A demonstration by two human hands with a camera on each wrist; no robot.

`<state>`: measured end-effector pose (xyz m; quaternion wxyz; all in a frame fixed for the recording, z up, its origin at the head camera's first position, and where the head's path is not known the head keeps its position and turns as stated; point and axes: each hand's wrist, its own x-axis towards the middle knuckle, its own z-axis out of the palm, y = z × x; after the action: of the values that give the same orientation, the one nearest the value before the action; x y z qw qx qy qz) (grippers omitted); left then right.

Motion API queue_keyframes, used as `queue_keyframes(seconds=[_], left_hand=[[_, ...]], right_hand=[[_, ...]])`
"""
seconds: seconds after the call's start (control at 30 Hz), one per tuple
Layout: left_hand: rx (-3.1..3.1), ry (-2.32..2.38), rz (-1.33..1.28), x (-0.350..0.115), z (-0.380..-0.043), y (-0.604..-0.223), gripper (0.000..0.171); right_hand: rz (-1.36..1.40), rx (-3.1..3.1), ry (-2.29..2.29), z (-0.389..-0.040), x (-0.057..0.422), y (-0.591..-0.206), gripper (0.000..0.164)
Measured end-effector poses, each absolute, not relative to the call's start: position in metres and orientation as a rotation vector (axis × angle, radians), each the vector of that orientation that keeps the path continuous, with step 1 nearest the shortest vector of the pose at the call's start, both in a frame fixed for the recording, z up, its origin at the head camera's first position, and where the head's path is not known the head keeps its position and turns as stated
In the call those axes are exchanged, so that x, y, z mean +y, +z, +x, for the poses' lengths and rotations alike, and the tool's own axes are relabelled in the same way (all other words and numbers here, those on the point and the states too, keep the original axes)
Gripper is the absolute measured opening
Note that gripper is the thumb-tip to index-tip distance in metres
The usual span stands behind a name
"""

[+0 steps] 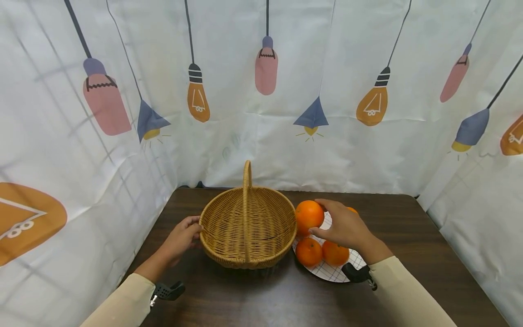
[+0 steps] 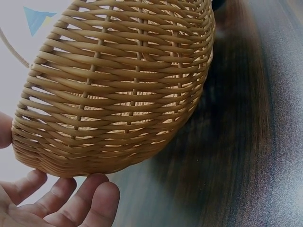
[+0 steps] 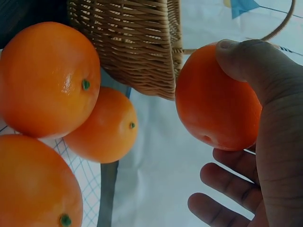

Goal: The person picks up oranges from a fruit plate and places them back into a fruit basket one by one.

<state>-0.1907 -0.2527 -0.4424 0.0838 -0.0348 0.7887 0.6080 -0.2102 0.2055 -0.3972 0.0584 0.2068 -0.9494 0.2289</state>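
Observation:
A wicker basket (image 1: pixel 265 213) with an arched handle (image 1: pixel 246 200) stands on the dark wooden table. At its left rim my left hand (image 1: pixel 185 234) holds on, thumb on one side and fingers on the other; the left wrist view shows the fingertips (image 2: pixel 97 184) against the weave (image 2: pixel 113 90). My right hand (image 1: pixel 345 225) grips an orange (image 1: pixel 309 217) between thumb and fingers, raised beside the basket's right rim. Beneath it, more oranges (image 1: pixel 309 252) lie on a white plate with a grid pattern (image 1: pixel 327 273). Green stem ends show on the plate's oranges (image 3: pixel 47 80) in the right wrist view.
The dark table (image 1: pixel 229 299) extends in front of the basket and to the right of the plate. White curtains (image 1: pixel 229 150) printed with lamps and bulbs hang behind the table and along both sides. A dark strap device (image 1: pixel 169 290) sits at each wrist.

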Motion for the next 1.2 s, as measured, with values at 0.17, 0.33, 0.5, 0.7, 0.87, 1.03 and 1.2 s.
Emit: queue_keyframes(seconds=[0.17, 0.33, 0.5, 0.7, 0.87, 1.03, 1.2], left_hand=[[2.339, 1.837, -0.114, -0.252, -0.190, -0.443, 0.054], [2.336, 1.847, -0.127, -0.251, -0.190, -0.443, 0.054], [2.340, 1.836, -0.136, -0.251, -0.189, -0.442, 0.054], [2.342, 1.818, -0.137, -0.251, -0.189, -0.441, 0.054], [2.345, 1.825, -0.140, -0.252, -0.190, -0.442, 0.054], [2.348, 1.827, -0.153, -0.251, -0.190, -0.442, 0.053], [2.343, 1.837, -0.141, -0.251, -0.188, -0.442, 0.053]], right_hand=[[0.635, -2.890, 0.695, -0.211, 0.200, -0.396, 0.087], [0.654, -2.900, 0.689, -0.212, 0.195, -0.394, 0.091], [0.676, -2.892, 0.692, -0.212, 0.190, -0.393, 0.091], [0.693, -2.886, 0.698, -0.212, 0.186, -0.392, 0.091], [0.707, -2.884, 0.693, -0.214, 0.180, -0.392, 0.092], [0.717, -2.882, 0.715, -0.214, 0.175, -0.392, 0.090], [0.706, -2.883, 0.725, -0.213, 0.168, -0.391, 0.087]])
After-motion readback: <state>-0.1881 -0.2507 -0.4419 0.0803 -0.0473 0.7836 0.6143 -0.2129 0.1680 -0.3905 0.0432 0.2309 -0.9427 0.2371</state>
